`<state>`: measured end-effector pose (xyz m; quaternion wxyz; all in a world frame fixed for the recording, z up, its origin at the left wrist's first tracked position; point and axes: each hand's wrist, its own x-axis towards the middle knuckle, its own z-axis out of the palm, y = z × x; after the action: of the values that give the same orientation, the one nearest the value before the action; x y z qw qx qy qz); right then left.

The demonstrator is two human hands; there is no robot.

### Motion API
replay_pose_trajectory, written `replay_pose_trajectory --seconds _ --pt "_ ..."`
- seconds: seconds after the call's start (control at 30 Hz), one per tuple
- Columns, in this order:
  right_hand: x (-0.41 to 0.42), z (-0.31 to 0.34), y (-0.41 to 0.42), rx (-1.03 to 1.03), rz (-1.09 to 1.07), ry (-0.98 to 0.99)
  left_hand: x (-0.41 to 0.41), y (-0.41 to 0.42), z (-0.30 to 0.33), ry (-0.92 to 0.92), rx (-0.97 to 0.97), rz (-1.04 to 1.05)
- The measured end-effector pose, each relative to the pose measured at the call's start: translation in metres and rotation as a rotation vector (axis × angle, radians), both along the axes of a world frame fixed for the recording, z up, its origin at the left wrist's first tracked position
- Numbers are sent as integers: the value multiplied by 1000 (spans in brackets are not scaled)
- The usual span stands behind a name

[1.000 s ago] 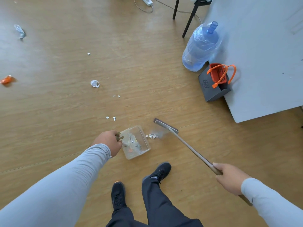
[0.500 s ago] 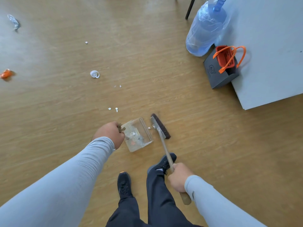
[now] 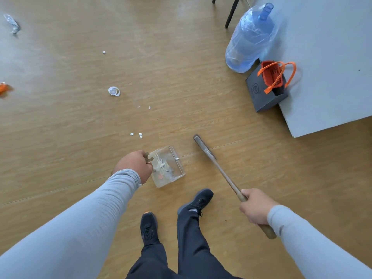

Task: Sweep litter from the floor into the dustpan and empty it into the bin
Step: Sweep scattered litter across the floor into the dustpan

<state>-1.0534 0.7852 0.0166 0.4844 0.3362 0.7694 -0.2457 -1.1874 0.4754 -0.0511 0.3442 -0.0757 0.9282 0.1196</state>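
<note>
Some scraps in clear dustpan (image 3: pixel 168 167) – left hand (image 3: pixel 134 165) grips handle | right hand (image 3: pixel 256 206) grips brush (image 3: pixel 218 168) | bottle cap (image 3: pixel 114 91), paper bits (image 3: pixel 136 134) unswept – bin unseen

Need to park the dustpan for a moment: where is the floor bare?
Bare floor lies between the broom head and the grey box, and right of the shoes. Scraps crowd the floor beyond the dustpan.

Clear plastic dustpan (image 3: pixel 168 167) sat flat on wood floor (image 3: pixel 181 87), mouth facing right; small litter bits, one orange, lay inside. Broom (image 3: pixel 219 172): wooden handle, grey head resting on floor just right of the pan, apart from it. White scraps (image 3: pixel 140 135) and a white cap ring (image 3: pixel 114 91) lay beyond the pan.
</note>
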Motion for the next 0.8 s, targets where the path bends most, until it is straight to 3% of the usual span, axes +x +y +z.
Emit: replay_pose_trajectory --seconds 0.1,0.27,0.43,0.6,0.7,0.8 --pt "-5 -19 -29 43 130 -70 0 0 -2 16 -3 0" --pt "8 -17 -56 -132 230 -124 -4 5 -3 35 -19 -13" --pt "13 13 1 -228 -66 -89 -7 4 -3 35 -29 -20" --pt "18 41 26 -191 -141 -33 -6 3 -4 31 -5 -5" --pt "10 32 17 -81 -35 -22 -4 3 -4 38 -1 -9" --pt "4 3 -8 92 250 -70 -1 1 -4 37 -3 -15"
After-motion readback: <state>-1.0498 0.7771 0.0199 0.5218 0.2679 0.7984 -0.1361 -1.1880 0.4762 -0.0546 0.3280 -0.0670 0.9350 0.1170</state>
